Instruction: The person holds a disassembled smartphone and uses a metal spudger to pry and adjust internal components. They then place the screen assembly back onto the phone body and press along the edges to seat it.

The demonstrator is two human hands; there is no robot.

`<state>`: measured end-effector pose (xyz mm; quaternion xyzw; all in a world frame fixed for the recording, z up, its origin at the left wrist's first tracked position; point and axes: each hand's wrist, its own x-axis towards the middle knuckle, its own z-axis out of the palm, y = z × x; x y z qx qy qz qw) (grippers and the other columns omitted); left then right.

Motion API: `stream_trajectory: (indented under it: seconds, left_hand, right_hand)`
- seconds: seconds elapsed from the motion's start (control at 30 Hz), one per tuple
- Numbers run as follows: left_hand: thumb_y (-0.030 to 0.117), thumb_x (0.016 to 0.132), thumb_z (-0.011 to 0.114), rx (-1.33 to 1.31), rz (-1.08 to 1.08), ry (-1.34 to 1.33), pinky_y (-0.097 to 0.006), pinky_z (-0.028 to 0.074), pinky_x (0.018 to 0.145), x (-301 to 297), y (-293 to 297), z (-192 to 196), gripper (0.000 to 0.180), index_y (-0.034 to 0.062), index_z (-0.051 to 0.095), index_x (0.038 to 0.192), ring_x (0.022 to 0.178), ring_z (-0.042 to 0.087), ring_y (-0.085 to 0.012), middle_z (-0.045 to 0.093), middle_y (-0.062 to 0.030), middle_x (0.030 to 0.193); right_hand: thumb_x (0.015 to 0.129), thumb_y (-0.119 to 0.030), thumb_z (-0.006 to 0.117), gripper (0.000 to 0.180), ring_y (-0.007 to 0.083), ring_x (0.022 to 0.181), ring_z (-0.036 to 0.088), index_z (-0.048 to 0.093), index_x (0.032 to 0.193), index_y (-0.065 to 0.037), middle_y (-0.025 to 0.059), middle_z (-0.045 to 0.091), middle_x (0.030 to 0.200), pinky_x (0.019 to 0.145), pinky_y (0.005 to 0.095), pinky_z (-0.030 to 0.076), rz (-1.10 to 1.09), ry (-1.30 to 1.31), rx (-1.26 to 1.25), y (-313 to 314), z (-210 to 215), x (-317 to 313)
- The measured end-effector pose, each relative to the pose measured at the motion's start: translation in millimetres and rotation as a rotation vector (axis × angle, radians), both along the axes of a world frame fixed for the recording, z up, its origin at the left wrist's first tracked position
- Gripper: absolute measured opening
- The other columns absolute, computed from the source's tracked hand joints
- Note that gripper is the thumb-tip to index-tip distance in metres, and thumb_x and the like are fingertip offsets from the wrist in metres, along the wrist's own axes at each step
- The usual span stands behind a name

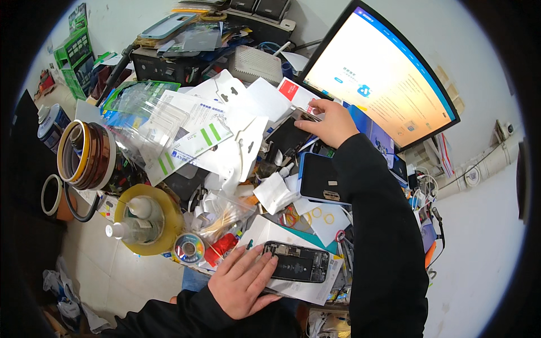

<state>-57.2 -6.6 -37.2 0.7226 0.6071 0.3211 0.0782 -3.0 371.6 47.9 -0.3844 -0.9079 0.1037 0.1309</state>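
Left hand [243, 281] spread flat, touching opened phone [298, 263] on white card [322, 292]; right hand [335, 122] pinching thin flat piece [305, 115]

Brightly lit, glowing monitor [389, 84], fisheye-bent edges

count 1 l. hand [243, 281] + 1 r. hand [333, 121], i.e. 2 total. also see 1 opened phone [298, 265], 1 small flat part [306, 115], 1 lit monitor [377, 73], 1 small reel [191, 256], 1 wide yellow tape roll [176, 222] w/ 2 white bottle tops [117, 230], min. 2 yellow rubber bands [329, 218], several white cards [256, 143], exact no. unclear b/c overlapping.
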Motion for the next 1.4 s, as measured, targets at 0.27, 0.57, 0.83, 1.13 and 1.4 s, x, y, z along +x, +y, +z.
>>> stream_trajectory:
  seconds: [0.27, 0.57, 0.83, 1.13, 1.4]
  left_hand:
    - [0.052, 0.093, 0.070, 0.012, -0.041, -0.040, -0.049, 0.041, 0.115, -4, -2, -11, 0.067, 0.0034, 0.062, 0.138, 0.137, 0.056, -0.0318, 0.064, -0.0140, 0.140]
    - [0.051, 0.093, 0.070, -0.018, -0.046, -0.038, -0.049, 0.038, 0.117, 1, -6, -13, 0.067, 0.0036, 0.061, 0.139, 0.138, 0.055, -0.0306, 0.063, -0.0151, 0.143]
    - [0.050, 0.092, 0.071, -0.016, -0.039, -0.012, -0.049, 0.036, 0.119, 3, -8, -15, 0.068, 0.0035, 0.061, 0.140, 0.138, 0.055, -0.0309, 0.062, -0.0151, 0.144]
    - [0.046, 0.091, 0.073, 0.001, -0.046, -0.019, -0.050, 0.038, 0.117, 3, -7, -15, 0.063, 0.0027, 0.063, 0.137, 0.135, 0.058, -0.0305, 0.064, -0.0154, 0.141]
    - [0.044, 0.089, 0.075, -0.004, -0.049, 0.005, -0.053, 0.040, 0.116, 6, -6, -14, 0.063, 0.0014, 0.064, 0.134, 0.132, 0.061, -0.0317, 0.066, -0.0165, 0.138]
  right_hand:
    - [0.059, -0.057, 0.097, 0.094, 0.0372, 0.106, 0.067, 0.061, 0.128, -0.004, 0.0242, 0.059, 0.124, 0.097, 0.0382, 0.053, 0.072, -0.195, -0.004, 23, -6, -20]
    - [0.058, -0.055, 0.098, 0.093, 0.0318, 0.106, 0.070, 0.059, 0.124, -0.002, 0.0225, 0.069, 0.115, 0.094, 0.0373, 0.054, 0.062, -0.197, -0.152, 38, 2, -21]
    - [0.056, -0.053, 0.099, 0.093, 0.0332, 0.107, 0.071, 0.062, 0.124, -0.001, 0.0206, 0.072, 0.117, 0.095, 0.0394, 0.055, 0.146, -0.196, -0.052, 42, -2, -18]
    - [0.055, -0.044, 0.101, 0.076, 0.0234, 0.091, 0.074, 0.067, 0.107, 0.000, 0.0099, 0.077, 0.093, 0.086, 0.0339, 0.057, 0.161, -0.165, -0.054, 47, 4, -16]
    - [0.066, -0.027, 0.099, 0.070, 0.0266, 0.093, 0.072, 0.069, 0.123, 0.000, 0.0177, 0.075, 0.103, 0.085, 0.0316, 0.055, 0.118, -0.021, -0.247, 57, 27, 3]
